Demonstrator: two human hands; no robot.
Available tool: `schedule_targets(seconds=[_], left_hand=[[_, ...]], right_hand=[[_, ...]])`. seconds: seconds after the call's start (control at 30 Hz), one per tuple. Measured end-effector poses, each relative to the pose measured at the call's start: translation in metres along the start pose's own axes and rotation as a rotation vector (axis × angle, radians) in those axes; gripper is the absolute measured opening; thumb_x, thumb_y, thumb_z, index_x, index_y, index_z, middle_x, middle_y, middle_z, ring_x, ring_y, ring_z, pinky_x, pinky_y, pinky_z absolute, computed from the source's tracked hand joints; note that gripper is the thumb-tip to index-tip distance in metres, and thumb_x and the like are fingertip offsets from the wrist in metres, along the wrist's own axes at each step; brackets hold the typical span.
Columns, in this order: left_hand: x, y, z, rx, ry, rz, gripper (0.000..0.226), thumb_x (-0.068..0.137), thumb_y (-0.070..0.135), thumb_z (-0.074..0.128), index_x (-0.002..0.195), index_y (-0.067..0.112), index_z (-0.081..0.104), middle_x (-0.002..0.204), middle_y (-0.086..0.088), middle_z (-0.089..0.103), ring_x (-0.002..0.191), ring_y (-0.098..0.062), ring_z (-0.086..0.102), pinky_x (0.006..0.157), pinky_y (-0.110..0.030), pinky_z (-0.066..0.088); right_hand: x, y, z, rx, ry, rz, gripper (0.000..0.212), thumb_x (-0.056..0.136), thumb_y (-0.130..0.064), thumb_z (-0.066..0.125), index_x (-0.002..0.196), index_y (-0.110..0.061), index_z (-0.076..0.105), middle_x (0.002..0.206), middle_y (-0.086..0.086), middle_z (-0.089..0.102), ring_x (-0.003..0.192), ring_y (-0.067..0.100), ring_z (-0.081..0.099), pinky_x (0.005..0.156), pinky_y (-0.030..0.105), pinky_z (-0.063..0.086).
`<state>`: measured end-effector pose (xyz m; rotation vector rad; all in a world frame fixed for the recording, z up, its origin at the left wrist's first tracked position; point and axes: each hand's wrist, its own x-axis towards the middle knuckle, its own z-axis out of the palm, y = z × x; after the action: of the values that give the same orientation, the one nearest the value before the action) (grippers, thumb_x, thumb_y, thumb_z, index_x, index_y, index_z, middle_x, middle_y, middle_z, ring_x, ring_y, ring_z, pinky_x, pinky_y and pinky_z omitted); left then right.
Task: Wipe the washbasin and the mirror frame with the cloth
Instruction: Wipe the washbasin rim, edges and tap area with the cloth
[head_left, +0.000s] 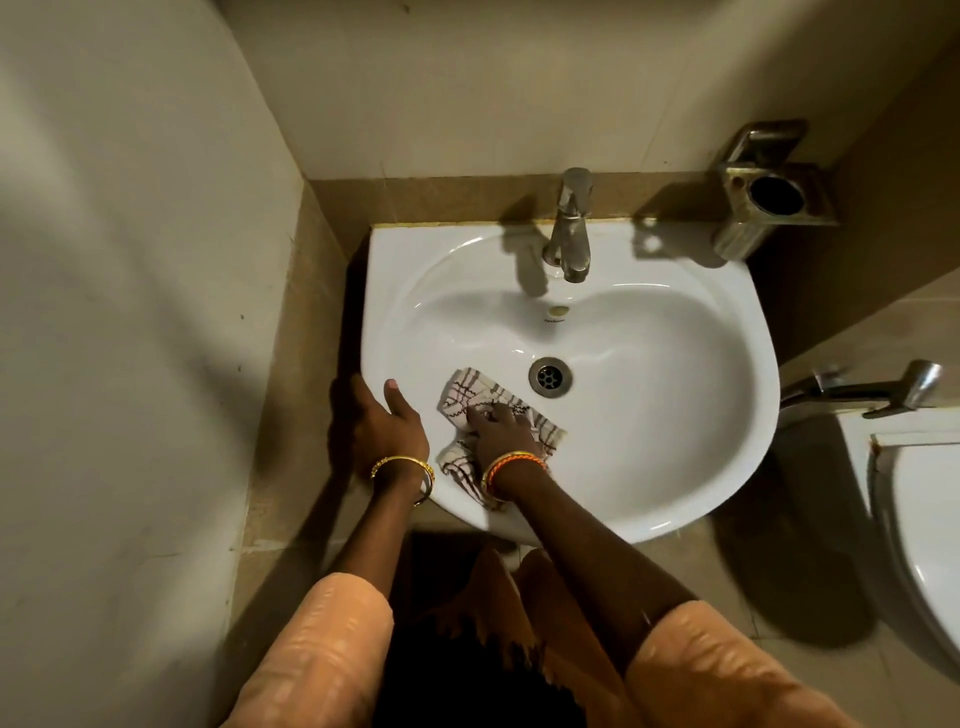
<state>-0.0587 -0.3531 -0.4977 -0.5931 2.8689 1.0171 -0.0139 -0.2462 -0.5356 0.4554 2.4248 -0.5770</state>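
Note:
A white washbasin (649, 415) hangs on the tiled wall, with a metal tap (570, 228) at the back and a drain (549, 376) in the middle. A white checked cloth (470, 392) lies in the bowl's front left, left of the drain. My right hand (501, 431) presses down on the cloth with fingers spread. My left hand (387, 428) grips the basin's left rim, thumb on top and fingers wrapped under the edge. The mirror frame is out of view.
A metal holder (769, 195) is fixed to the wall behind the basin's right corner. A toilet (914, 519) stands at the right, with a metal spray handle (904, 387) above it. A wall closes in on the left.

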Motion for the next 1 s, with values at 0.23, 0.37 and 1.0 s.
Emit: schedule_targets(seconds=[0.23,0.37,1.0], left_hand=[[-0.001,-0.001,0.001,0.011,-0.010,-0.016,0.053,0.099,0.039,0.035,0.146,0.016,0.028,0.137,-0.021,0.051,0.120,-0.044,0.051,0.092,-0.045,0.041],[0.007,-0.013,0.009,0.000,0.012,0.002,0.053,0.097,0.043,0.035,0.144,0.018,0.030,0.136,-0.022,0.052,0.119,-0.046,0.051,0.095,-0.049,0.041],[0.023,-0.032,0.025,0.025,0.046,0.075,0.065,0.085,0.060,0.023,0.136,0.021,0.032,0.139,-0.017,0.051,0.115,-0.047,0.053,0.095,-0.055,0.043]], right_hand=[[-0.014,0.112,-0.028,-0.293,0.153,0.279,0.052,0.098,-0.039,0.035,0.148,-0.034,0.021,0.161,0.002,0.005,0.147,0.034,-0.002,0.111,0.066,0.004],[0.009,0.186,-0.079,-0.431,0.482,0.220,0.050,0.097,-0.025,0.020,0.143,-0.031,0.038,0.159,0.009,0.015,0.146,0.039,0.002,0.112,0.065,0.000],[0.034,0.041,0.002,0.095,0.264,-0.020,0.055,0.096,-0.029,0.039,0.146,-0.042,0.021,0.161,0.000,0.004,0.147,0.029,-0.002,0.114,0.061,-0.002]])
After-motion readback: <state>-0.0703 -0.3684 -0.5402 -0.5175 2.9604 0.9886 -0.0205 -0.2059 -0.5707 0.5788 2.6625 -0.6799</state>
